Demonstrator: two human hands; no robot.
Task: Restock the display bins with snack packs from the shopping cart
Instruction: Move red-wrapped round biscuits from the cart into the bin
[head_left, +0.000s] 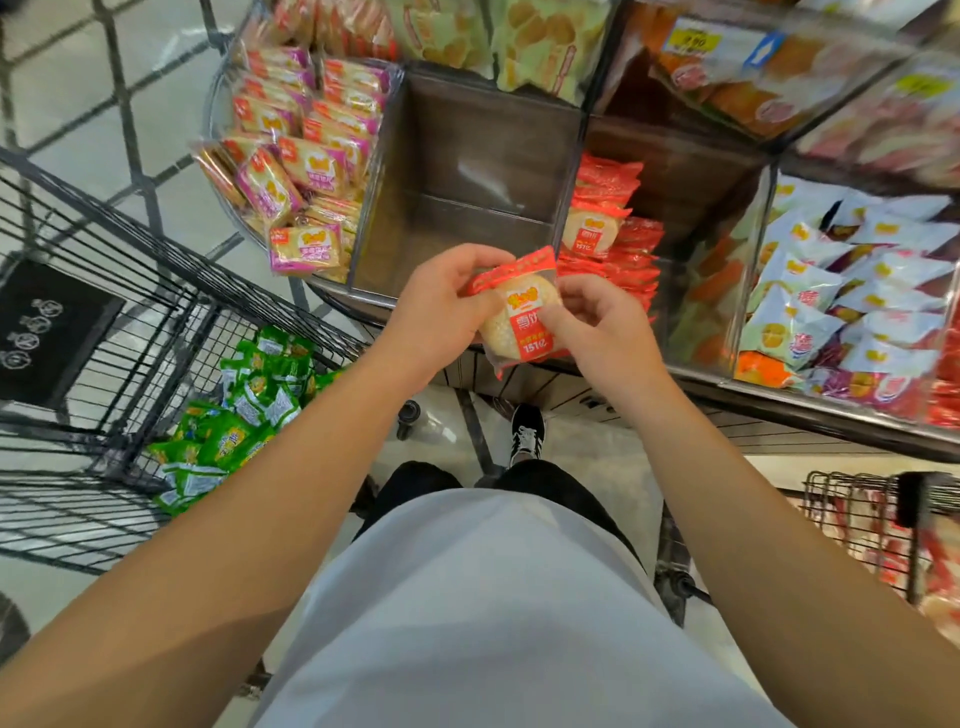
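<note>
Both hands hold one red snack pack (522, 312) with a round pale cake inside, just in front of the display bins. My left hand (441, 306) grips its left edge and my right hand (597, 325) pinches its right side. Directly behind it is a bin (675, 171) partly filled with the same red packs (613, 234). An empty dark bin (467, 171) lies to its left. The black wire shopping cart (104, 332) at the left holds several green snack packs (234, 415).
Pink-edged packs (301, 161) fill the bin at far left, white and blue packs (852, 280) the bin at right, more snacks in the back row. A second cart (883, 525) with red packs stands at the lower right. My feet are on the tiled floor below.
</note>
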